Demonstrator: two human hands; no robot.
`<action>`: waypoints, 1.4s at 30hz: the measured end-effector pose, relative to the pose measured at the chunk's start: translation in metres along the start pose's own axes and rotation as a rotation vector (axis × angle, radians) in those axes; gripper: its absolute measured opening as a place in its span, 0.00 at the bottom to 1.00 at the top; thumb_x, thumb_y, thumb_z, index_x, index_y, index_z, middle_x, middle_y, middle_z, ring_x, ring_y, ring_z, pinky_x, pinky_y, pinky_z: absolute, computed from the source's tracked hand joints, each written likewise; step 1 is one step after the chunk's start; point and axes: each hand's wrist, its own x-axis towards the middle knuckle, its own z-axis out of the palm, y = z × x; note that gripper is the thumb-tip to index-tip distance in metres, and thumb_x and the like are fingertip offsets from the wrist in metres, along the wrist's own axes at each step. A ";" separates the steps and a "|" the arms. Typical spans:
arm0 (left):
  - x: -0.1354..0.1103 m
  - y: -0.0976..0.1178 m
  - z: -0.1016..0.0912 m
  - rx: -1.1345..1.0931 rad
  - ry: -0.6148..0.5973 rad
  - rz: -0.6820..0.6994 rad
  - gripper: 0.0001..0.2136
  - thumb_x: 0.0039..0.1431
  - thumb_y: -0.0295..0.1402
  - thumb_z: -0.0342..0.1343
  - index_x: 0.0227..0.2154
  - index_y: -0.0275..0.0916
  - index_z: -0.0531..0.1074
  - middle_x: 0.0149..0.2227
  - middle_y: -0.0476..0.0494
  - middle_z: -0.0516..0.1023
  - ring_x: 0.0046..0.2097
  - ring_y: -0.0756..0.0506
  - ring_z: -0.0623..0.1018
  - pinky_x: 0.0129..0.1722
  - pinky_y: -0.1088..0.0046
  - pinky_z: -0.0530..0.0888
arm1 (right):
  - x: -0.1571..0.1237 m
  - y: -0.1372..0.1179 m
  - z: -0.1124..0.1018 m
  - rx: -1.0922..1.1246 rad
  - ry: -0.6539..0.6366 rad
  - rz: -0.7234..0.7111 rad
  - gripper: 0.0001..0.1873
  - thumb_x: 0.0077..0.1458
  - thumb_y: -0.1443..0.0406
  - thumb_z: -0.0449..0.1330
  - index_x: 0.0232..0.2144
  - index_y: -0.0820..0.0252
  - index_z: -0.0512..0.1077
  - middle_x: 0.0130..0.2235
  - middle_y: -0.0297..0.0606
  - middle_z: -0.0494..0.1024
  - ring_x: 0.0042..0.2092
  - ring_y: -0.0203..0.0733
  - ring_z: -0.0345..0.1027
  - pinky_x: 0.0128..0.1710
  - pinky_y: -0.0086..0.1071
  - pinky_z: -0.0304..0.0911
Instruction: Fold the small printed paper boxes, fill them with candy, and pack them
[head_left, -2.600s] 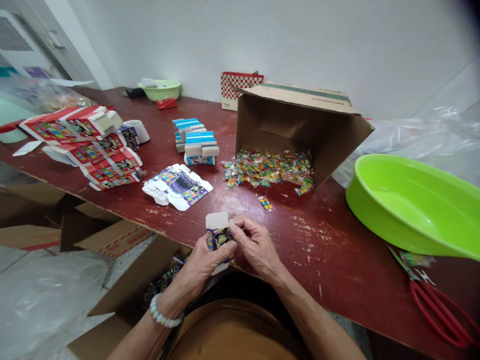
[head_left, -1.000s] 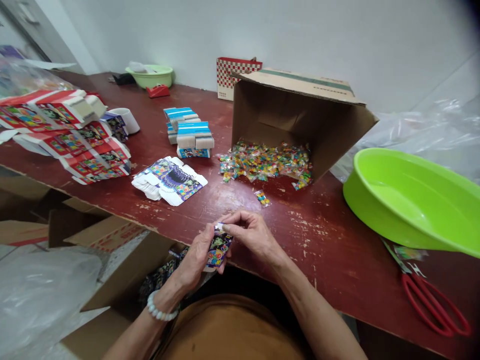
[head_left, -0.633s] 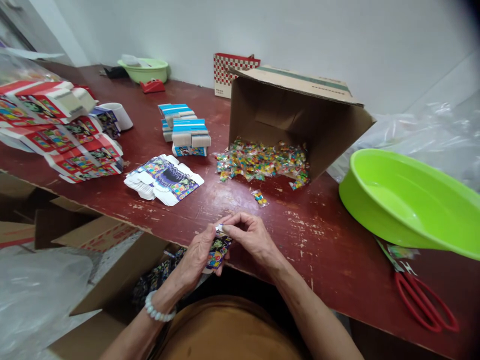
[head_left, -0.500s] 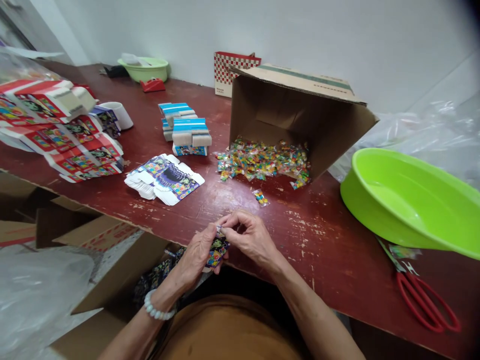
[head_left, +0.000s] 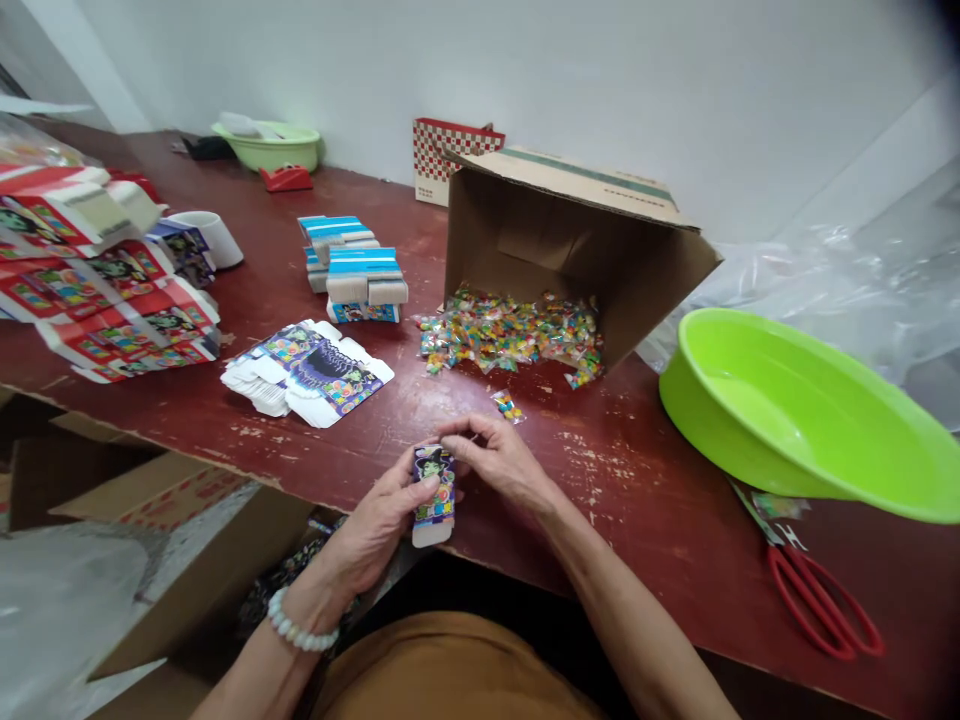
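"Where is the small purple box (head_left: 435,492)?"
"At the near edge of the table (head_left: 660,560), in the left hand (head_left: 379,530): its fingers grasp the box. At the top, thumb and forefinger of the right hand (head_left: 501,462) are close together; whether they pinch, I cannot tell."
"What may go wrong?"
"If the left thumb presses too strongly, I think the card could bend."
"And around?"
"One candy packet (head_left: 508,405) lies just beyond the right hand, easy to knock. Flat cartons (head_left: 330,375) lie to the left. Farther right, the green basin (head_left: 720,440) hides the tips of the scissors (head_left: 810,588)."
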 end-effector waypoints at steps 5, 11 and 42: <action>0.006 0.009 -0.017 -0.023 0.201 0.106 0.25 0.38 0.26 0.73 0.41 0.38 0.71 0.34 0.47 0.78 0.31 0.47 0.78 0.32 0.69 0.79 | 0.020 0.024 -0.046 -0.746 0.416 0.165 0.17 0.55 0.60 0.63 0.46 0.61 0.75 0.48 0.51 0.73 0.51 0.55 0.65 0.48 0.45 0.61; 0.013 0.019 -0.025 -0.039 0.332 0.252 0.31 0.34 0.27 0.74 0.45 0.41 0.70 0.32 0.53 0.76 0.28 0.50 0.77 0.28 0.73 0.79 | 0.004 0.030 -0.037 -0.511 0.347 0.167 0.09 0.56 0.61 0.60 0.37 0.59 0.74 0.37 0.41 0.75 0.40 0.46 0.66 0.42 0.39 0.61; -0.017 -0.009 0.012 0.051 -0.036 0.077 0.23 0.54 0.38 0.60 0.53 0.38 0.69 0.26 0.47 0.79 0.23 0.48 0.76 0.24 0.73 0.73 | -0.035 -0.031 0.003 0.215 0.040 -0.026 0.21 0.57 0.62 0.62 0.53 0.53 0.70 0.43 0.37 0.80 0.46 0.41 0.73 0.49 0.37 0.66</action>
